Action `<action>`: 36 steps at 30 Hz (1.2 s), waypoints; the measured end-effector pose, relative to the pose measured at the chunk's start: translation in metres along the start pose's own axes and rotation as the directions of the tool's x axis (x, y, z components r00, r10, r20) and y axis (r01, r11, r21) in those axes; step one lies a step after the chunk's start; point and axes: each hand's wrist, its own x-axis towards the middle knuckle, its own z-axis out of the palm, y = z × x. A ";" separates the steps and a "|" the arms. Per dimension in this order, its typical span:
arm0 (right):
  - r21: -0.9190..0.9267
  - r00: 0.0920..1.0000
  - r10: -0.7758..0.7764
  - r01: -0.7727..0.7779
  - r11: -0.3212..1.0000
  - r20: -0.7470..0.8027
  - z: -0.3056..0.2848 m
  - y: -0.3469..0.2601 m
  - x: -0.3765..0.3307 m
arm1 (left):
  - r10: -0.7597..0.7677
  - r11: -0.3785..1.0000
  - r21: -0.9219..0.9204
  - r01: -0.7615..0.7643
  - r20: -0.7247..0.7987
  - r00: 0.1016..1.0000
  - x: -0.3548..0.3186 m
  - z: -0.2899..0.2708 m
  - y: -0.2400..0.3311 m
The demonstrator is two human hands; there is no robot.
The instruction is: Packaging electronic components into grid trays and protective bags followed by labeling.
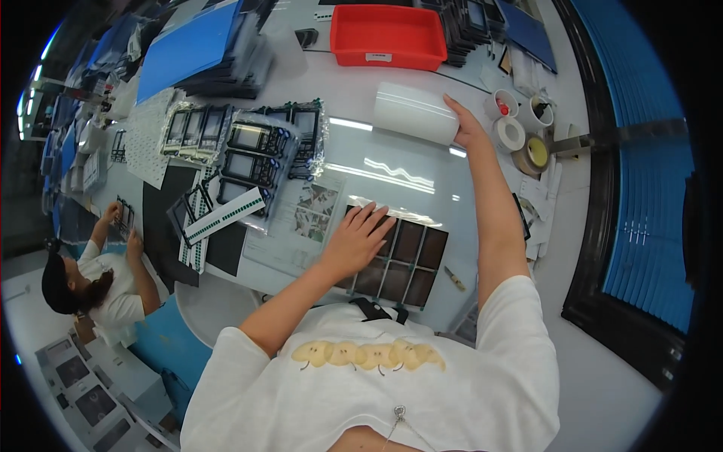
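head view, white roll (pixel 416 113), dark gridded panel (pixel 407 239)

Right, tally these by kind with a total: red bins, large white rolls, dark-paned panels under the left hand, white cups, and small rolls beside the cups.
Red bin: 1
Large white roll, at the right hand: 1
Dark-paned panel, under the left hand: 1
White cups: 2
Small rolls: 2
Total: 7

Shows white on the roll (pixel 413 113), dark brown with a pale grid on the panel (pixel 398 264), red on the bin (pixel 414 59), green dashes along the white strip (pixel 226 216).
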 end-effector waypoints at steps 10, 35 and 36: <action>0.114 0.964 -0.256 0.247 0.962 0.077 0.044 -0.038 -0.156 | 0.055 0.998 0.037 -0.051 -0.142 0.988 -0.003 0.004 0.000; 0.146 0.998 0.059 -0.056 0.988 -0.018 0.116 0.171 -0.481 | 0.149 0.986 -0.019 -0.163 -0.321 0.935 -0.026 0.023 -0.030; 0.153 0.998 0.050 -0.045 0.987 -0.025 0.117 0.173 -0.481 | 0.162 0.984 -0.018 -0.177 -0.319 0.934 -0.030 0.024 -0.030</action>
